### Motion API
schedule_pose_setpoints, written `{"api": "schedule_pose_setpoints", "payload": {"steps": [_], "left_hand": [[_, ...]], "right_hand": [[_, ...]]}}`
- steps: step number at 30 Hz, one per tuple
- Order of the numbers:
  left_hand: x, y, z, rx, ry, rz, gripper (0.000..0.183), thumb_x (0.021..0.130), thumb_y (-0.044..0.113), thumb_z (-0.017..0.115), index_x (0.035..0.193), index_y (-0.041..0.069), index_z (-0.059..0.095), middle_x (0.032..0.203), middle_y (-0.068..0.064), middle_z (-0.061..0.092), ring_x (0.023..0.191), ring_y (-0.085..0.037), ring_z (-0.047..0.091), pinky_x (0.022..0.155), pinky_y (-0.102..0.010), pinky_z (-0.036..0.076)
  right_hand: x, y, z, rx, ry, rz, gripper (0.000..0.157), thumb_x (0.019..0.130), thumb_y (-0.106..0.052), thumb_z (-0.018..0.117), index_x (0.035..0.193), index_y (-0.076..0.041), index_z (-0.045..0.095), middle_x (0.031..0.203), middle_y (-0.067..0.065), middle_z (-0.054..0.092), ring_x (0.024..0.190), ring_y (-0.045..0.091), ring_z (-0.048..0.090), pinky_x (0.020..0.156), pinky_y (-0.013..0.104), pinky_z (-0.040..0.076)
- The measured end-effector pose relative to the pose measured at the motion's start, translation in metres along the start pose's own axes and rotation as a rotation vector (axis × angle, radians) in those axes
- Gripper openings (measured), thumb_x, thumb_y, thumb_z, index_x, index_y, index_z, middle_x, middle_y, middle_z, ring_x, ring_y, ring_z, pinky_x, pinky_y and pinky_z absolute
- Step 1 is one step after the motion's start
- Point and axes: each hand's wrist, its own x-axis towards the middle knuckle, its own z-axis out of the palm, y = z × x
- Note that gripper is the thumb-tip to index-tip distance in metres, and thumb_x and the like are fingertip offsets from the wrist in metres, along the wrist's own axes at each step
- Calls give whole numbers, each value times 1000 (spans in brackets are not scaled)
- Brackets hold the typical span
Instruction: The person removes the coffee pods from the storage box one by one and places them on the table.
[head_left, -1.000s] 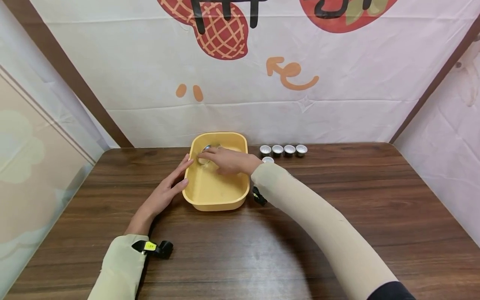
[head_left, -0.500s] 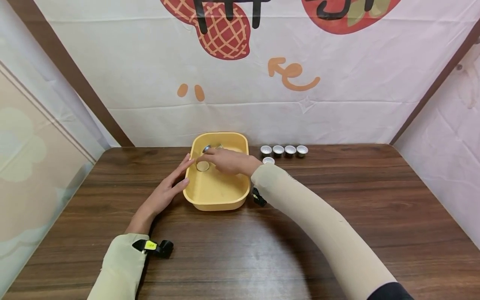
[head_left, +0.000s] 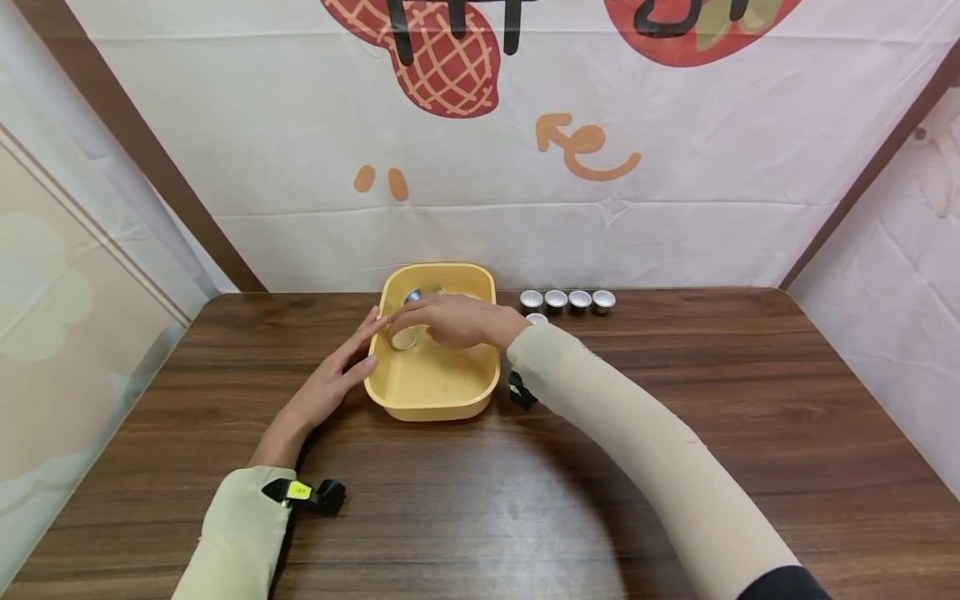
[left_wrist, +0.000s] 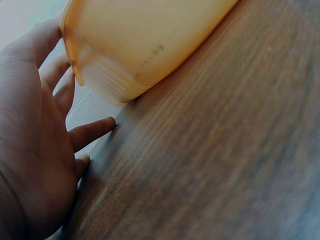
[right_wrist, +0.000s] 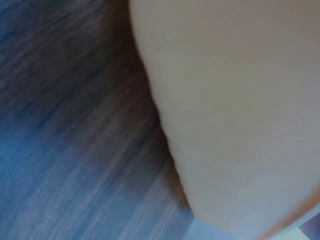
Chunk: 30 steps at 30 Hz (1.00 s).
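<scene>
A yellow basin point(head_left: 432, 412) stands at the back of the table. My left hand point(head_left: 330, 392) lies against its left side, fingers spread and mostly straight, touching the rim. In the left wrist view, that hand point(left_wrist: 40, 115) rests beside the basin's wall point(left_wrist: 140, 45). My right hand point(head_left: 461, 321) reaches inside from the right, fingers bent downward near the left wall. At its fingertips lies a pale round disc-like piece point(head_left: 404, 338); whether they pinch it is hidden. A shiny bluish-silver item point(head_left: 412, 296) sits behind the fingers. The right wrist view shows mainly the basin's outer wall point(right_wrist: 225, 115).
Several small dark cups with silver tops point(head_left: 579, 300) stand in a row right of the basin. Another silver-topped cup point(head_left: 536, 319) sits in front of them, partly behind the right wrist. A printed white sheet point(head_left: 675, 167) hangs behind the wooden table point(head_left: 480, 508).
My right fingers have shifted slightly toward the left wall and the front, uncovering more of the pale disc. The left hand stays against the basin.
</scene>
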Motion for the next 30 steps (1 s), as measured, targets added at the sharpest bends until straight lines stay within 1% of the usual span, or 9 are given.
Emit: {"api": "schedule_pose_setpoints", "payload": {"steps": [2, 6, 11, 14, 18, 23, 25, 29, 30], "left_hand": [[0, -1, -1, 0, 5, -1, 54, 101, 10, 45, 152, 21, 28, 159, 9, 7, 145, -15, 4, 107, -63, 6], [-1, -2, -1, -3, 9, -10, 54, 101, 11, 46, 152, 18, 28, 159, 8, 7, 145, -15, 4, 107, -62, 6], [-1, -2, -1, -5, 3, -11, 54, 102, 12, 46, 152, 19, 28, 159, 10, 6, 145, -15, 3, 108, -62, 6], [-1, -1, -1, 1, 1, -10, 55, 101, 13, 46, 152, 21, 28, 159, 10, 6, 145, -16, 4, 107, -63, 7], [-2, -1, -1, 5, 0, -5, 55, 101, 12, 46, 152, 19, 28, 159, 9, 6, 145, -18, 5, 107, -63, 9], [-2, -2, -1, -4, -2, 4, 56, 101, 11, 46, 153, 17, 27, 160, 5, 5, 145, -18, 4, 107, -63, 9], [-2, -3, -1, -7, -3, 3, 56, 101, 10, 47, 153, 17, 26, 160, 4, 5, 145, -19, 4, 106, -63, 9], [-1, -2, -1, -6, -3, -2, 57, 101, 9, 47, 153, 18, 26, 160, 4, 4, 145, -19, 4, 107, -63, 10], [-1, -2, -1, -5, -1, -3, 57, 101, 9, 46, 153, 18, 26, 160, 4, 5, 145, -19, 4, 107, -63, 10]], "right_hand": [[1, -1, -1, 25, -4, -28, 66, 81, 20, 44, 133, -18, 58, 138, -9, 50, 131, 3, 36, 105, 18, 25], [3, -3, -1, 35, -47, -13, 65, 82, 19, 42, 134, -19, 56, 137, -9, 51, 130, 4, 37, 105, 17, 23], [0, -3, -2, 35, -68, 31, 67, 82, 19, 45, 135, -22, 57, 135, -8, 52, 115, 11, 50, 93, 20, 37], [0, -3, -3, 25, -73, 42, 67, 82, 19, 45, 131, -24, 60, 131, -10, 53, 109, 12, 53, 86, 22, 41], [0, -4, -5, -34, -90, 44, 64, 85, 17, 45, 126, -28, 64, 134, -9, 53, 120, 12, 49, 92, 27, 41], [2, -6, -4, -125, -109, 54, 58, 90, 13, 45, 124, -29, 66, 134, -6, 54, 123, 16, 50, 97, 33, 41], [3, -4, -4, -145, -111, 59, 57, 89, 13, 46, 123, -28, 67, 133, -6, 54, 122, 15, 50, 98, 31, 40], [1, 1, -3, -137, -98, 47, 56, 86, 15, 46, 118, -24, 69, 131, -4, 57, 122, 14, 50, 101, 26, 36], [1, 1, -3, -136, -96, 41, 53, 86, 15, 49, 117, -23, 69, 128, -5, 58, 120, 13, 51, 101, 25, 36]]}}
